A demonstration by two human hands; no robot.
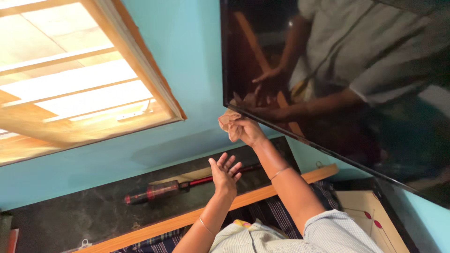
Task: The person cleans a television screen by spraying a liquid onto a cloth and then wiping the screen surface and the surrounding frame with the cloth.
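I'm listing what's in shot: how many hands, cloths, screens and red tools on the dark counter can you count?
Hands: 2, left hand and right hand
cloth: 1
screen: 1
red tool: 1
Total: 5

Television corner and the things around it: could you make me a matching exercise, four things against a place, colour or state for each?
Things:
1. cloth
2. left hand
3. wall
4. red tool

Descriptions:
A. light blue
B. lying on the dark shelf
C. open, holding nothing
D. held by the right hand at the corner of the television

Pairs: 1-D, 2-C, 3-A, 4-B
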